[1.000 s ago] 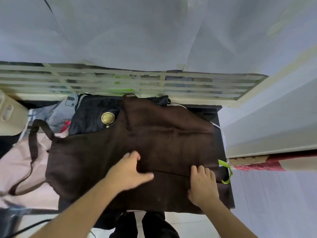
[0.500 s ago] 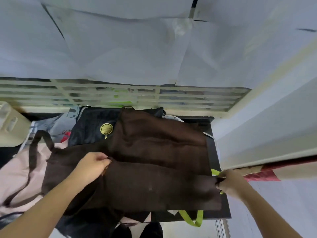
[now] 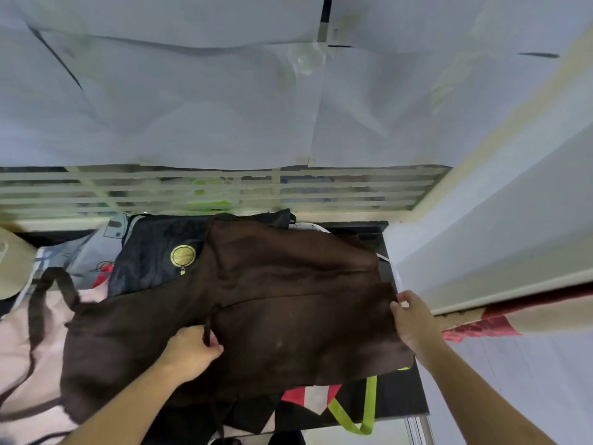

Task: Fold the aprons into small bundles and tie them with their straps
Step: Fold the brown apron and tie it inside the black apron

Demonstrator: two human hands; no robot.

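A dark table (image 3: 404, 396) carries a heap of aprons, the brown apron (image 3: 288, 300) spread on top

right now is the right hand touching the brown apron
Touching. The head view shows the right hand pinching the right edge of the brown apron, fingers curled over the cloth with no gap.

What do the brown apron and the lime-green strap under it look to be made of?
Brown apron: seemingly woven cloth such as cotton or linen, matte; it drapes in soft creases without shine. Lime-green strap: probably synthetic webbing or ribbon; flat, even in width, smooth and bright. Neither can be told for certain.
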